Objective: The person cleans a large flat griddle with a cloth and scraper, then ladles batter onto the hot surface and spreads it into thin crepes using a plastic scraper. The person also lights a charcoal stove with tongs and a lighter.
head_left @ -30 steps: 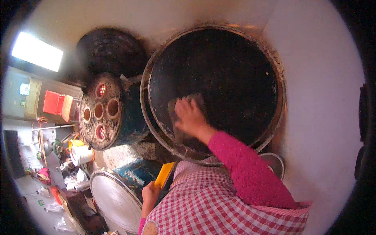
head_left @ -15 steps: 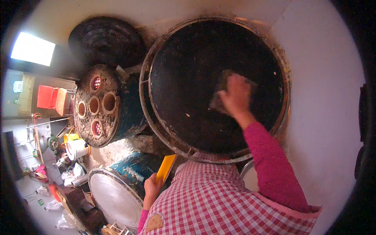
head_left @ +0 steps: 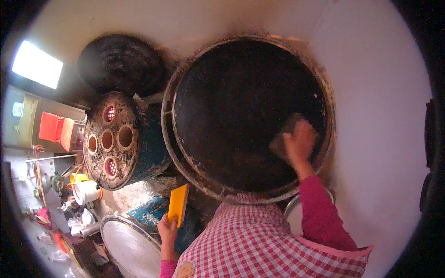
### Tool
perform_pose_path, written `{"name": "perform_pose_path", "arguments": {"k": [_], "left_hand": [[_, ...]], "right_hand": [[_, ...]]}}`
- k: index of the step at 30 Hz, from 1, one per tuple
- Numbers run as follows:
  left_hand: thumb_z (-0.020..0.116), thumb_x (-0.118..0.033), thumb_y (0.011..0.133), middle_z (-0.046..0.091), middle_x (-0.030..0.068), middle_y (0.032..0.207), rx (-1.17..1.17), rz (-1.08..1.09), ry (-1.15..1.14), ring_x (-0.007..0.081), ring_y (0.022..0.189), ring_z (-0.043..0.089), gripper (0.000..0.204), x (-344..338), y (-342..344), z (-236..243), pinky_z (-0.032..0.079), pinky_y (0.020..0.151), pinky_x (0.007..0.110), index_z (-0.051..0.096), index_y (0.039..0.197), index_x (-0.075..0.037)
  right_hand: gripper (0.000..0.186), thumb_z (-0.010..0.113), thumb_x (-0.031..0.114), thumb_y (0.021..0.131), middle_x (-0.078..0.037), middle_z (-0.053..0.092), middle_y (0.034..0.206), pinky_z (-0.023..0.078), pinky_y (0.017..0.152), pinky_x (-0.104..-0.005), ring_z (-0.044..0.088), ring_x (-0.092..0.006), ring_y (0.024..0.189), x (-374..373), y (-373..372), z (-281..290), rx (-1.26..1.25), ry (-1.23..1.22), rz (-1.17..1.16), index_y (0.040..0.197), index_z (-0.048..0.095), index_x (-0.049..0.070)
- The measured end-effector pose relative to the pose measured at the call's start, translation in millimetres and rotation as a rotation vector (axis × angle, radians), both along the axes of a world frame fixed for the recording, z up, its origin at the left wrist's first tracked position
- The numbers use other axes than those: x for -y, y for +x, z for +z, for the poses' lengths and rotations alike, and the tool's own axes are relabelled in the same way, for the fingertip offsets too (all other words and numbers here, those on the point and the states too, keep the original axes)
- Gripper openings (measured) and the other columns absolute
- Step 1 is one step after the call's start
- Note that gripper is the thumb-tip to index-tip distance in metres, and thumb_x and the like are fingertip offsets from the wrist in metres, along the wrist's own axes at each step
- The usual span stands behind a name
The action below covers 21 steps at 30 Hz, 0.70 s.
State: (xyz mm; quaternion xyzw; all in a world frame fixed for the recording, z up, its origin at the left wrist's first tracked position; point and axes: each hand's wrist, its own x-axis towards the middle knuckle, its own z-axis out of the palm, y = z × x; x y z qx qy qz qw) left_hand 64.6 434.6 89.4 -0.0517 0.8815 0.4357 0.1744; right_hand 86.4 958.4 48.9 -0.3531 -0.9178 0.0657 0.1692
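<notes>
A large round black griddle [head_left: 241, 106] with a pale, crusted rim fills the middle of the view. Over its right side, my right hand [head_left: 300, 141] presses a dark, blurred cloth [head_left: 279, 146] against the surface. Motion smears the cloth's edges, so its exact shape is unclear. Low on the left, my left hand [head_left: 168, 227] grips a flat yellow scraper [head_left: 178, 204], its broad blade pointing up, apart from the griddle. A few pale specks lie near the griddle's right edge.
A metal ring [head_left: 166, 134] surrounds the griddle. Left of it stands a stove drum [head_left: 95, 160] with round holes, two showing glowing coals. A dark round plate [head_left: 121, 65] leans behind. A pale-topped drum [head_left: 127, 245], white bucket [head_left: 86, 192] and red chair [head_left: 51, 126] stand left; a wall [head_left: 375, 116] rises right.
My right hand has swept the cloth right and toward me across the griddle. The left hand has shifted slightly left, turning the scraper more upright. The whole view has tilted a little.
</notes>
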Motion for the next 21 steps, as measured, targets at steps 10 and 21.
{"name": "perform_pose_path", "arguments": {"k": [10,21], "left_hand": [[0.064,-0.016,0.079,0.063,0.0112,0.074,0.015,0.145,-0.168,0.0156,0.066,0.061,0.021,-15.7,21.4,21.6,0.047,0.061,0.029,0.060,0.088,0.002],[0.064,-0.018,0.079,0.063,0.0160,0.074,0.041,0.043,-0.386,0.0220,0.068,0.064,0.023,-26.1,-4.5,8.1,0.048,0.064,0.031,0.060,0.092,0.001]], "right_hand": [[0.045,0.065,0.029,0.069,-0.015,0.051,0.104,0.037,0.086,-0.0436,0.046,-0.0333,0.104,-54.2,-195.0,17.4,-0.183,-0.131,0.396,0.104,0.052,0.003],[0.052,0.070,0.024,0.063,-0.015,0.052,0.108,0.035,0.091,-0.0455,0.045,-0.0353,0.105,-107.9,-111.3,3.1,-0.040,-0.167,0.144,0.106,0.052,0.001]]}}
